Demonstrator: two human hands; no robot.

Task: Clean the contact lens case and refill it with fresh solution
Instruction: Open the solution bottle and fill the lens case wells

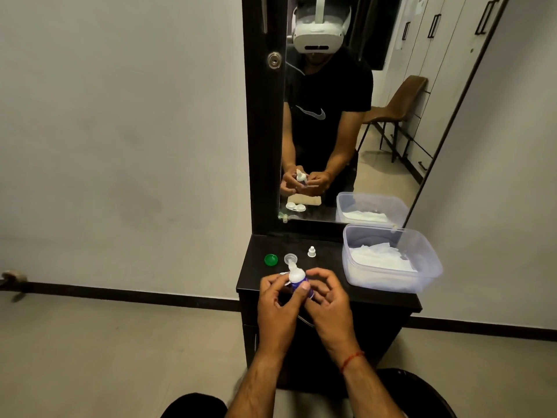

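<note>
A small solution bottle (296, 279) with a blue label and a white nozzle is held tilted over the dark dresser top (331, 285). My left hand (278, 300) grips it, thumb across the label. My right hand (327, 297) has its fingers curled against the bottle's right side and lower end. The nozzle points at a clear round lens case cup (290, 258) just beyond it. A green case lid (271, 260) lies left of the cup. The bottle's white cap (311, 252) stands to the right. The rest of the case is hidden by my hands.
A clear plastic tub (422, 279) with white tissues sits on the dresser's right side. A tall mirror (331, 131) stands right behind the objects and reflects a person and a chair. A white wall is to the left, tiled floor below.
</note>
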